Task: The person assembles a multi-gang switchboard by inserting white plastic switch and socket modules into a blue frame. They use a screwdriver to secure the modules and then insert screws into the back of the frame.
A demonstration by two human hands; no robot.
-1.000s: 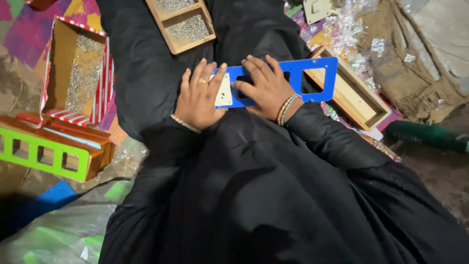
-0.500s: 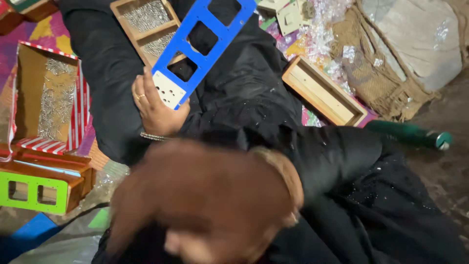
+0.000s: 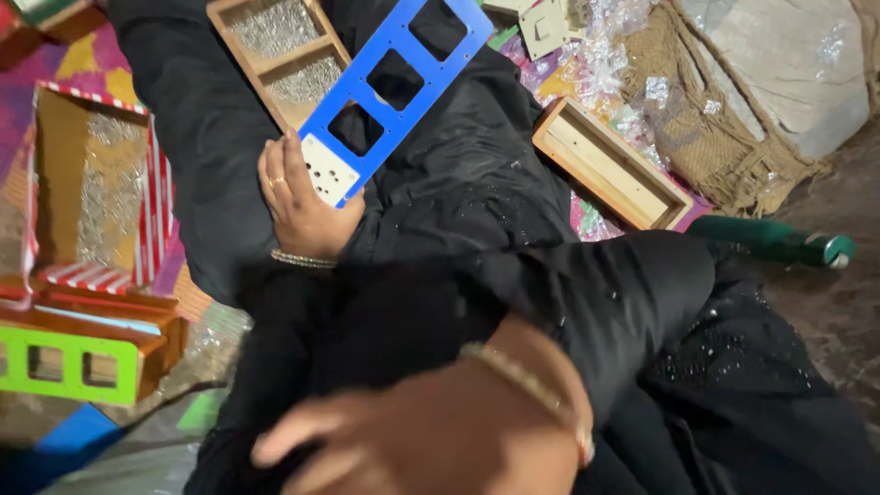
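My left hand point(image 3: 298, 206) grips the lower end of a long blue frame point(image 3: 423, 50) with several square openings. The frame slants up and away over my black-robed lap. A white socket insert point(image 3: 325, 170) with small holes fills its lowest opening, right at my fingertips. The other openings are bare. My right hand point(image 3: 431, 440) is blurred and very near the camera at the bottom, seen from the back with fingers spread and nothing visible in it. It is well apart from the frame.
A wooden tray point(image 3: 240, 20) of small silver parts lies beyond my left hand. At left are a red-and-white striped box point(image 3: 151, 211) and a green frame point(image 3: 64, 368) on a wooden box. At right sit a bare wooden box point(image 3: 610, 170), a green bottle point(image 3: 779, 243), a burlap sack point(image 3: 733, 137).
My right hand let go of the blue frame and swung down close to the camera. My left hand alone now holds the frame, turned from level to slanting upward.
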